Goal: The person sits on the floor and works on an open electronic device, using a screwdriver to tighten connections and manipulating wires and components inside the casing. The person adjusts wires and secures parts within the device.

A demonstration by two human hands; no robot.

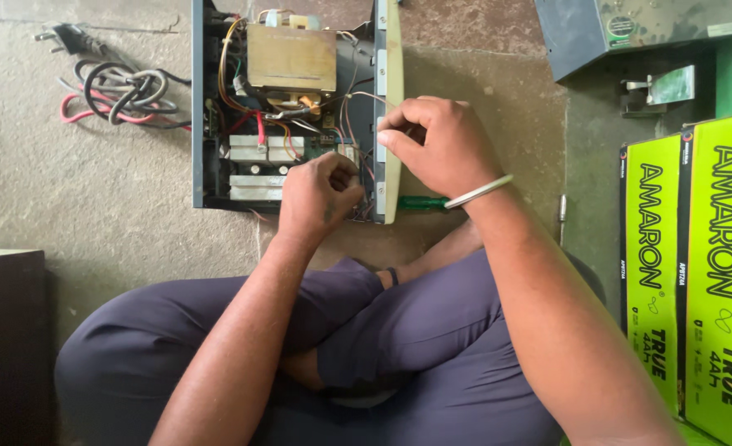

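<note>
An opened grey metal electrical unit [200, 124] lies on the concrete floor, its transformer [291, 58], coloured wires and heat sinks [254, 169] exposed. My left hand [320, 194] reaches into its lower right corner with fingers curled among the wires near a small component; what it pinches is hidden. My right hand [440, 144] grips the cream front panel [393, 107], which stands on edge at the unit's right side. A metal bangle sits on that wrist. A green-handled screwdriver [419, 202] lies on the floor under the right wrist.
A coil of black, grey and red cables with a plug [122, 87] lies left of the unit. A grey metal cover [630, 29] is at the top right. Two green cartons [688, 272] stand at the right. A dark box [7, 330] sits at the lower left. My crossed legs fill the foreground.
</note>
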